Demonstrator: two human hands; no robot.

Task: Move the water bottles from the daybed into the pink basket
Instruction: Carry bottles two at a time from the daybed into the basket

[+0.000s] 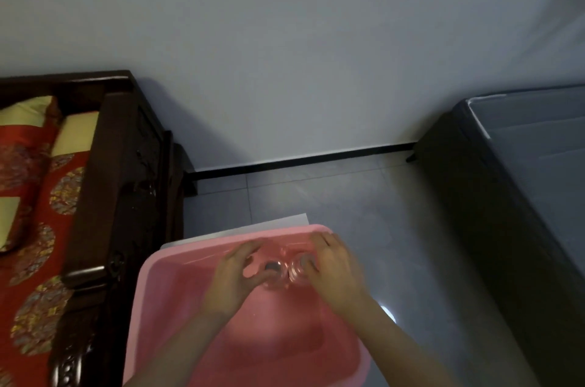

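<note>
The pink basket (177,276) sits on the floor just right of the daybed (104,184). Both of my hands reach into its far end. My left hand (235,276) curls round a clear water bottle (270,271) seen from the top. My right hand (332,269) curls round a second clear water bottle (300,268) right beside the first. The two bottles stand upright, touching or nearly touching, against the basket's far wall. Motion blur hides their lower parts.
The daybed has a dark carved wooden frame and a red patterned cushion (34,228). A white sheet (285,220) lies under the basket's far edge. A dark grey bed or box (506,196) stands to the right, with grey tiled floor (364,196) between.
</note>
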